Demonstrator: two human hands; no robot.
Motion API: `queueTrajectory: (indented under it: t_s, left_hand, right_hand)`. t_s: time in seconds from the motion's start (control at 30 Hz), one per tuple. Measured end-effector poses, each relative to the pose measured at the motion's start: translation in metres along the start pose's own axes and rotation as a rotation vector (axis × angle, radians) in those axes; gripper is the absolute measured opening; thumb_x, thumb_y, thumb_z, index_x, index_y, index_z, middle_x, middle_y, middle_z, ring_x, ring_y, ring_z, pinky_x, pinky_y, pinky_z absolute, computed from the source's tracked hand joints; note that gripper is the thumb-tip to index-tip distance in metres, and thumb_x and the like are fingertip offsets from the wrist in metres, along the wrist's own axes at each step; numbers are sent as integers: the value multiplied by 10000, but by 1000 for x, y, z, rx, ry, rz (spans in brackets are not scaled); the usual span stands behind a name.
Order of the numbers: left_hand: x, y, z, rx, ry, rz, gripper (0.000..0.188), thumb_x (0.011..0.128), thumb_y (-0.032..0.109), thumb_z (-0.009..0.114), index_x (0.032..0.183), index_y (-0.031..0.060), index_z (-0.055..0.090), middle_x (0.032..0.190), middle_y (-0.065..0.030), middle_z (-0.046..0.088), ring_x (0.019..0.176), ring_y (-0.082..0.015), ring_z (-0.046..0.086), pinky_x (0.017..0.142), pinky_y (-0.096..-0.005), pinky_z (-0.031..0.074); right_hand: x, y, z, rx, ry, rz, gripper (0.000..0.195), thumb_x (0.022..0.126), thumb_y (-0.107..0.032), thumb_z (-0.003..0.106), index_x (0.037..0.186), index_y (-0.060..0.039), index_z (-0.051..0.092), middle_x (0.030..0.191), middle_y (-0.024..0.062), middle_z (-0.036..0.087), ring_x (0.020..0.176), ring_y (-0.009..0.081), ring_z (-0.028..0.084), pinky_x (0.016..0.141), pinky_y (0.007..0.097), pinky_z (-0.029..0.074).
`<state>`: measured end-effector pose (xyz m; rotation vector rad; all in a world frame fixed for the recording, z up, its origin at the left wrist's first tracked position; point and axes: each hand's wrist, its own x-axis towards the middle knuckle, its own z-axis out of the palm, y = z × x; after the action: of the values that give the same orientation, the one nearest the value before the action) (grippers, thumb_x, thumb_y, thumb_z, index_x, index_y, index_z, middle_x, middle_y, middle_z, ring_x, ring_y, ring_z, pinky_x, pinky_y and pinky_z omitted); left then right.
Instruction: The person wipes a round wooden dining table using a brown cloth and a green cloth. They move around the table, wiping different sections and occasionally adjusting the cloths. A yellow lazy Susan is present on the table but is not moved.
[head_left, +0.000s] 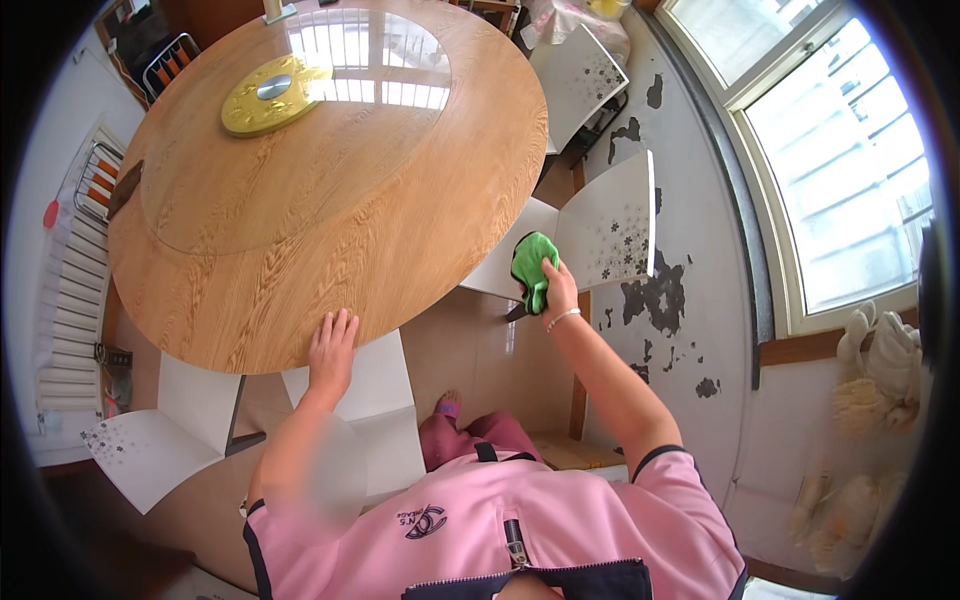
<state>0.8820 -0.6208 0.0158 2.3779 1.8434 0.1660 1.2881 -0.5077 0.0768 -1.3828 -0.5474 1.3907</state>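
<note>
A folded green cloth is gripped in my right hand, held up beside the table's right edge and in front of a white chair. My left hand rests with its fingers on the near rim of a round wood-grain table; it holds nothing. On the table lies a round glass turntable, and a gold disc with a silver centre shows at its middle. Window light reflects off the far part of the glass.
White chairs with dark flower prints stand around the table: one at the right, one farther back, one at the lower left. A wall with peeling paint and a window border the right. A white radiator stands left.
</note>
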Motion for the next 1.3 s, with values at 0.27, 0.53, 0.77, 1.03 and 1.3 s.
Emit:
queueTrajectory:
  t_s: [0.27,0.53,0.77,1.03,1.3]
  left_hand:
    - [37,29,-12,-213,24,-157,476,834,71,676,1298,60,572,1429,-167,484,1335,-370,448,1124,-529,343]
    - [147,89,22,-236,306,-300,421,873,87,595,1292,70,567,1441,-202,461,1374,-390,394,1160,-559,281]
    - [205,96,41,-75,356,-476,460,861,71,502,1320,60,515,1497,-202,420,1420,-403,343,1188,-579,204]
    - [224,103,29,-33,283,-500,468,838,62,468,1306,56,486,1510,-218,403,1420,-408,342,1188,-584,202]
    - [226,104,26,-21,255,-509,443,844,66,450,1286,53,475,1504,-245,394,1416,-436,328,1177,-605,202]
  right_hand:
    - [206,-48,-7,-378,145,-463,292,960,-185,590,1175,1,654,973,79,693,860,165,634,794,315,496]
    - [344,-74,34,-938,253,-663,440,969,-271,565,1355,-60,560,1383,209,538,1262,399,502,1037,465,413]
    - [346,-51,41,-1699,-104,-873,694,974,-392,505,1515,0,320,1604,233,235,1508,387,158,1214,537,110]
    - [465,-103,56,-1702,-38,-968,743,981,-532,435,1546,-68,307,1617,206,228,1507,395,140,1231,489,85]
    - [564,-136,91,-1731,49,-902,734,1003,-571,350,1580,-126,261,1644,147,206,1523,345,138,1232,442,102]
